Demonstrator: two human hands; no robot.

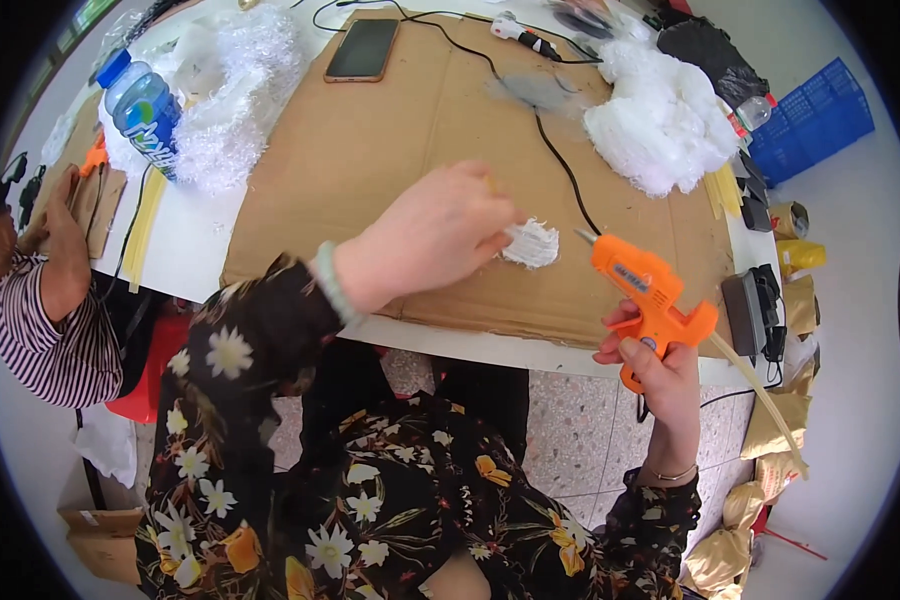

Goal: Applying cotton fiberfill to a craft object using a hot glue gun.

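My right hand [660, 362] grips an orange hot glue gun [642, 275] by its handle, with the nozzle pointing up and left. A long pale glue stick [760, 395] sticks out from its back end. Over the cardboard sheet [370, 160], my left hand [435, 235] is closed, with thumb and fingers drawn together at the tips. Whatever they pinch, if anything, is hidden and slightly blurred. Right beside those fingertips lies a small white ribbed, frayed piece [532, 245]. Whether the fingers touch it, I cannot tell.
A phone [362, 50], a white glue gun [525, 37] and black cables lie toward the far edge. White fluffy material [660, 115] is heaped at right, shiny white strands [235, 90] and a blue-labelled bottle [142, 112] at left. Another person [55, 300] sits at far left.
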